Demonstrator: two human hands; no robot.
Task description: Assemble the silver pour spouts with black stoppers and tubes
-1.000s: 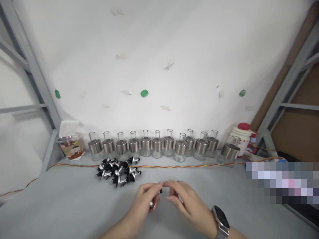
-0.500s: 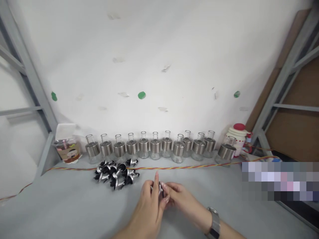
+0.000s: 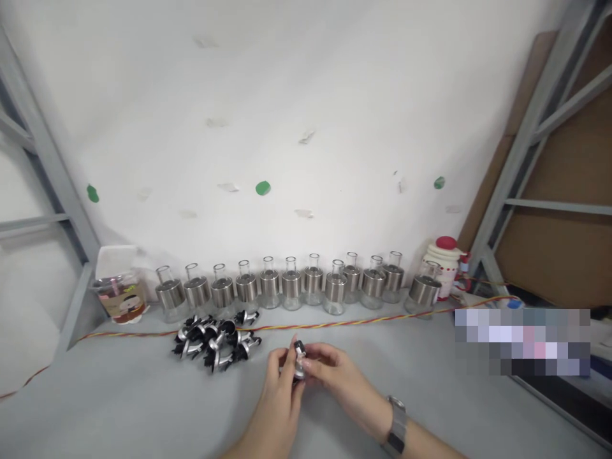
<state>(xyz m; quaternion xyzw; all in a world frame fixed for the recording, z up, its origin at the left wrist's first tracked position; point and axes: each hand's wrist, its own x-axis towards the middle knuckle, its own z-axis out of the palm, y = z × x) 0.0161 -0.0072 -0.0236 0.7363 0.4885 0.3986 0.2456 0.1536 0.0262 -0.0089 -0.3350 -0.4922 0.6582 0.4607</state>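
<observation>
A small silver-and-black pour spout (image 3: 299,368) stands roughly upright between my two hands, its black tip on top. My left hand (image 3: 280,395) grips it from the left, fingers closed around its base. From the other side my right hand (image 3: 337,376) pinches it, thumb against the silver body; a watch is on that wrist. Fingers hide the spout's lower end. To the left lies a pile of similar silver-and-black pour spouts (image 3: 220,347). Behind the hands, a row of glass bottles with brushed-steel sleeves (image 3: 291,282) stands along the wall, necks uncapped.
A red-and-yellow twisted wire (image 3: 306,326) runs across the grey table (image 3: 143,408) in front of the bottles. A drink cup (image 3: 125,303) stands at the left end, a white jar with a red lid (image 3: 442,268) at the right. Grey metal posts flank both sides.
The pour spout has been turned in my hands, and its black tip now points upward in plain sight. My view has shifted slightly to the right.
</observation>
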